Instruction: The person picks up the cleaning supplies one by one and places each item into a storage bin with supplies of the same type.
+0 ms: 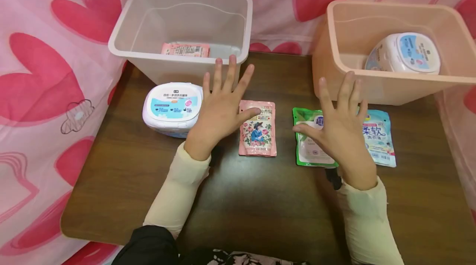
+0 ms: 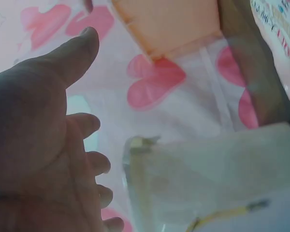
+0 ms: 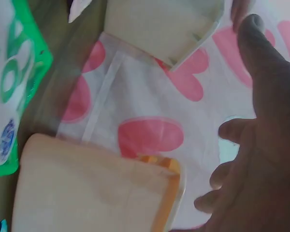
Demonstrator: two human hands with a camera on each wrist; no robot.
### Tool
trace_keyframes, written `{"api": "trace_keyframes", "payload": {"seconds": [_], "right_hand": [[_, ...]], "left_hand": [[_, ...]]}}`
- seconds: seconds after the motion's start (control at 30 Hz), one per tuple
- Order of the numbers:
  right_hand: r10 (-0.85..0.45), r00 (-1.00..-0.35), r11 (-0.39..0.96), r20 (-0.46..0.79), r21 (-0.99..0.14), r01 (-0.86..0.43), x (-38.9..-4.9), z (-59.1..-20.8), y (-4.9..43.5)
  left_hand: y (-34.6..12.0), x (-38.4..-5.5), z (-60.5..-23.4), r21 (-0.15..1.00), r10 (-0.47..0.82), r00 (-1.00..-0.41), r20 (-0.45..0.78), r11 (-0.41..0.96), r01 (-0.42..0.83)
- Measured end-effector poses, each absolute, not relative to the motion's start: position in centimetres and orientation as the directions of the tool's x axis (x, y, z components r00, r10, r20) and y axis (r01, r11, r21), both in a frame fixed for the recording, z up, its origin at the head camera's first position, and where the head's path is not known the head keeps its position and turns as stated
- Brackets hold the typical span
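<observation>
In the head view both hands hover over the table with fingers spread, and neither holds anything. My left hand [image 1: 221,110] is between a white lidded tub [image 1: 172,106] with a blue label and a pink pouch [image 1: 258,132] showing a figure in a hat. Its thumb overlaps the pouch's top. My right hand [image 1: 343,132] partly hides a green-edged pouch [image 1: 312,149] and a light blue pouch [image 1: 383,145], which lie side by side. In the wrist views, the left hand [image 2: 38,125] and right hand [image 3: 266,135] have nothing in the palm.
A grey bin [image 1: 178,60] stands at the back left, holding a pink packet [image 1: 186,49]. At the back right, a peach bin [image 1: 394,89] holds another white tub [image 1: 405,54]. Behind the wooden table [image 1: 260,207] hangs a pink heart-patterned cloth [image 1: 33,91].
</observation>
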State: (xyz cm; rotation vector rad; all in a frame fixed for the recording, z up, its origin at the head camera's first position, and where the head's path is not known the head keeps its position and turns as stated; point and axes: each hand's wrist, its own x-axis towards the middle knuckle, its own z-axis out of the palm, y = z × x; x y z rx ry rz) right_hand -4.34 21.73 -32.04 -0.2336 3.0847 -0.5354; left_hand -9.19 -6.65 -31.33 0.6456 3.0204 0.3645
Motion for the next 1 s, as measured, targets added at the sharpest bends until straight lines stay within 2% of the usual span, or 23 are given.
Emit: {"api": "trace_keyframes", "payload": {"seconds": [0.2, 0.47, 0.57, 0.7, 1.0], "right_hand": [[-0.162, -0.987, 0.911, 0.024, -0.381, -0.158, -3.8, -32.3, 23.3], [-0.128, -0.992, 0.917, 0.018, -0.379, -0.125, -3.0, -33.0, 25.6], [-0.111, -0.994, 0.918, 0.008, -0.382, -0.105, -2.7, -33.5, 26.3], [-0.096, -0.995, 0.918, 0.030, -0.385, -0.100, -2.2, -34.1, 27.2], [-0.044, -0.998, 0.910, 0.036, -0.410, -0.055, -0.7, -35.2, 29.6]], "left_hand": [[-9.3, -8.2, -29.7, 0.218, 0.416, -0.907, 0.065, 0.881, 0.420], [-13.5, -7.1, -27.5, 0.204, 0.462, -0.874, 0.149, 0.851, 0.484], [-15.1, -7.1, -27.0, 0.212, 0.453, -0.881, 0.137, 0.856, 0.472], [-17.0, -7.5, -26.5, 0.224, 0.423, -0.902, 0.087, 0.874, 0.432], [-21.4, -10.3, -25.8, 0.280, 0.385, -0.920, 0.080, 0.877, 0.391]]}}
